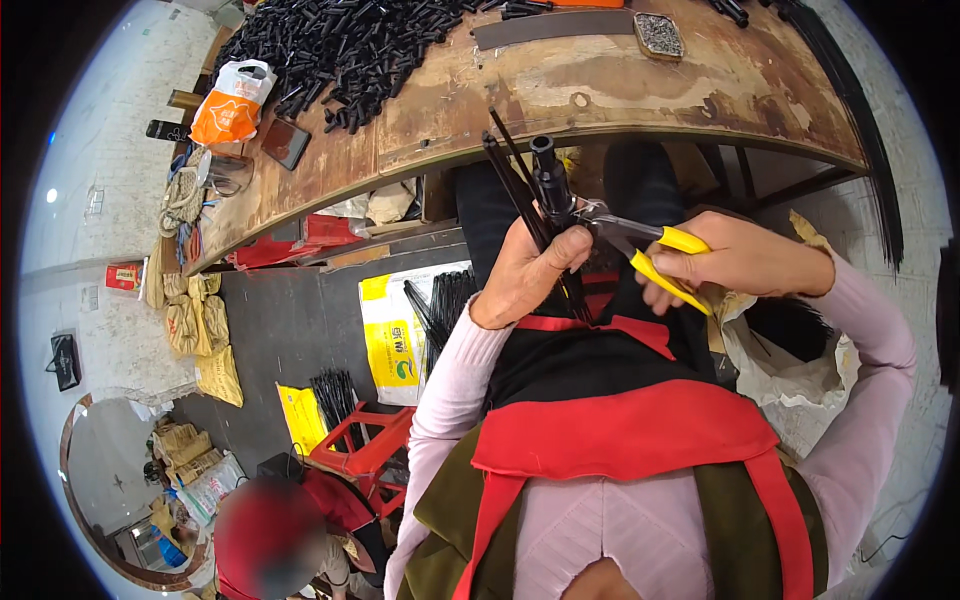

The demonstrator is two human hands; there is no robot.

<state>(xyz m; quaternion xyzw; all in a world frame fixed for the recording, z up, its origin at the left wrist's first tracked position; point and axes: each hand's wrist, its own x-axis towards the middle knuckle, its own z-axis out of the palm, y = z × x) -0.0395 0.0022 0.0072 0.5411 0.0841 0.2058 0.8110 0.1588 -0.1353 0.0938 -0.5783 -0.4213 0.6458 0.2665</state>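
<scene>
My left hand point(532, 272) is closed around a black tubular part point(547, 168), held upright with its open end up. Several thin black rods point(512, 180) run through the same grip, their ends sticking out above and below. In my right hand point(738, 252) are pliers with yellow handles point(686, 240), gripped by the handles. The pliers' metal jaws point(594, 213) meet the lower part of the black tube, just above my left thumb. Whether the jaws are clamped on something small there, I cannot tell. Both hands are over my lap, in front of the table's near edge.
On the wooden table point(560, 95) lie a heap of black tubular parts point(350, 50), a small tray of metal bits point(658, 36), a phone point(285, 144) and a plastic bag point(232, 105). Long black rods point(870, 150) overhang its right end. A red stool point(372, 450) and another person point(275, 535) are lower left.
</scene>
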